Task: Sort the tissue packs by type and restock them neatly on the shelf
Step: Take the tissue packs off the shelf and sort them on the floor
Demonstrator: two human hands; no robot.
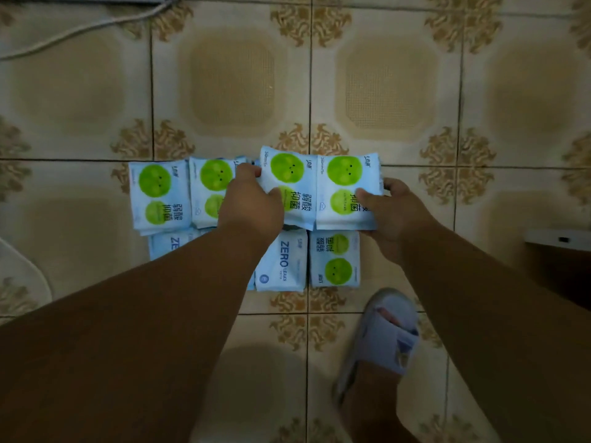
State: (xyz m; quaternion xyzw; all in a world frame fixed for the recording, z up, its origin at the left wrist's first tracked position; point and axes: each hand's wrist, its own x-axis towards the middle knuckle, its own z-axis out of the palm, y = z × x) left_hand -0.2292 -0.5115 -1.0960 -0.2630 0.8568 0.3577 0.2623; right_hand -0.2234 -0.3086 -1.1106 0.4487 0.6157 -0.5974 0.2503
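My left hand point(252, 203) and right hand point(395, 212) pinch two pale-blue, green-circled plastic tissue packs point(319, 190) above the tiled floor point(230, 91); the slick wrappers could slide from my fingers.

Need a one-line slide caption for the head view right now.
Both hands, left hand and right hand, grip two green-dot packs above sorted rows on the tiled floor.

Home: patterned floor tiles point(230, 84), slipper point(383, 340)
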